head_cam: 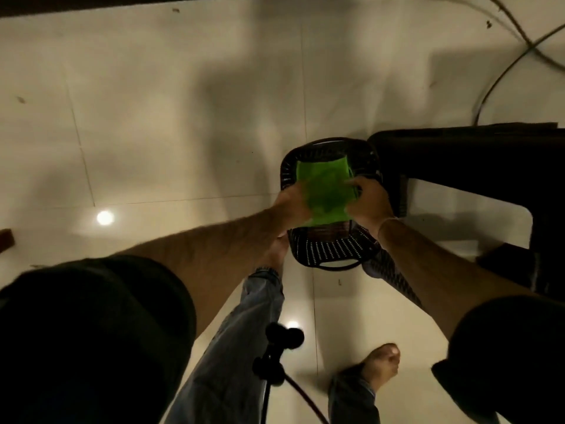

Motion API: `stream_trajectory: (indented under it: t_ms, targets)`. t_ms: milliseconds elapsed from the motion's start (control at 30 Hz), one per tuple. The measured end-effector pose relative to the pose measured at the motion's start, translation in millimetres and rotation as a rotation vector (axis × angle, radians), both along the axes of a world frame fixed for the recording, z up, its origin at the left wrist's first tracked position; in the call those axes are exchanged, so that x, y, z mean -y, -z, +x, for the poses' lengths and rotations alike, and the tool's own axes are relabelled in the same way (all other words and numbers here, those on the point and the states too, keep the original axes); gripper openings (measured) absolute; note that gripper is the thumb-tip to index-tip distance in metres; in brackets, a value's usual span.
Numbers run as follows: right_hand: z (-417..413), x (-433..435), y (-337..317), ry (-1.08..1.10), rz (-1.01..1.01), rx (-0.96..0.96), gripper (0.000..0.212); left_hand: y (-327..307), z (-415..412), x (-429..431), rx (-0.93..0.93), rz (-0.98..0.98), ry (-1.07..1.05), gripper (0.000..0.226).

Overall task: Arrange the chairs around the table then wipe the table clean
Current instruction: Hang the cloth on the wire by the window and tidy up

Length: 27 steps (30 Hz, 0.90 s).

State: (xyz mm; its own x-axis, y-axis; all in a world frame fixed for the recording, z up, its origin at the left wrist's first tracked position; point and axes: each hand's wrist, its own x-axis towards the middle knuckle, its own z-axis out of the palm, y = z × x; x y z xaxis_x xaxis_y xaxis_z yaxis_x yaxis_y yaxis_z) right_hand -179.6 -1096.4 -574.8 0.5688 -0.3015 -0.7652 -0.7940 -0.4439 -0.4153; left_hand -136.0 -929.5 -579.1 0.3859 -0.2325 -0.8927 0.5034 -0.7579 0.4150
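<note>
Rt edge cuts off table [464, 154]; top too dark to read. Green cloth [324, 191] hides fingers of left hand [290, 206] + much of chair [333, 249] seat. At frame's left edge, brown obj [5, 238] clipped, can't ID. Dark floor specks [21, 100] too small to ID.

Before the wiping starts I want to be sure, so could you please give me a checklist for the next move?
1. The green cloth gripped by the left hand and the right hand: ok.
2. The chair beside the table: ok.
3. Table top free of objects: cannot tell, too dark.
4. The cables far from the foot: ok.
</note>
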Motion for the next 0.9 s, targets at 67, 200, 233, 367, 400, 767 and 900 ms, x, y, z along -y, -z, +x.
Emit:
stream_trajectory:
  t_ms: [67, 200, 233, 367, 400, 767, 900]
  targets:
    - [-4, 0, 7, 0.045, 0.020, -0.021, 0.028, 12, -3, 0, -0.050, -0.005, -0.007, 0.088]
    - [-26, -4, 1, 0.136, 0.025, -0.092, 0.032, 4, -23, 3, -0.075, 0.010, -0.005, 0.086]
    - [-33, -8, -2, 0.162, 0.018, -0.079, 0.030, 0, -32, 1, -0.067, 0.022, -0.019, 0.081]
    - [-25, -18, -65, 0.256, 0.059, -0.009, 0.023, -59, -31, 10, -0.047, -0.012, -0.074, 0.051]
    - [-22, -22, -80, 0.260, 0.054, 0.015, 0.023, -70, -29, 13, -0.053, -0.011, -0.087, 0.046]
    - [-46, 58, -273, 0.363, -0.105, 0.298, 0.015, -258, -55, 123, 0.150, -0.166, -0.152, 0.017]
    - [-78, 112, -310, 0.344, -0.204, 0.339, 0.014, -294, -82, 169, 0.059, -0.130, -0.279, 0.010]
